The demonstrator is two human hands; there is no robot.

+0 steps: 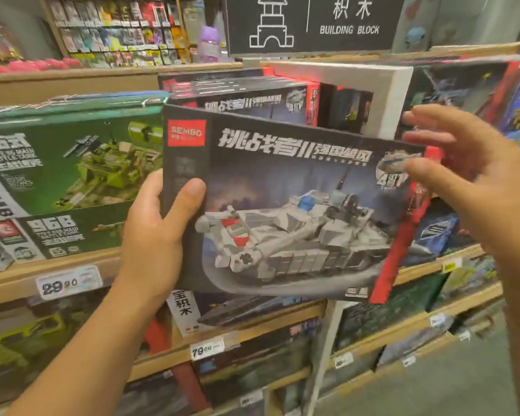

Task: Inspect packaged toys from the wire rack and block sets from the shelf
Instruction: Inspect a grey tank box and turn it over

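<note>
At centre: tank block set (282, 211) | left hand (159, 232) gripped 9 o'clock edge | right hand (469, 175) spread loose, 3 o'clock.

Left hand (155, 235) gripping dark cardboard tank block-set box (282, 211) by its left edge. Right hand (475, 181) spread beside right edge, before wooden shelf (72, 274).

Toy shop aisle, wooden shelves (72, 276) stacked with boxed block sets (72, 163), price tags (68, 283) on shelf edges, overhead "BUILDING BLOCK" sign (312, 22), hanging packaged goods (117, 28) behind
</note>
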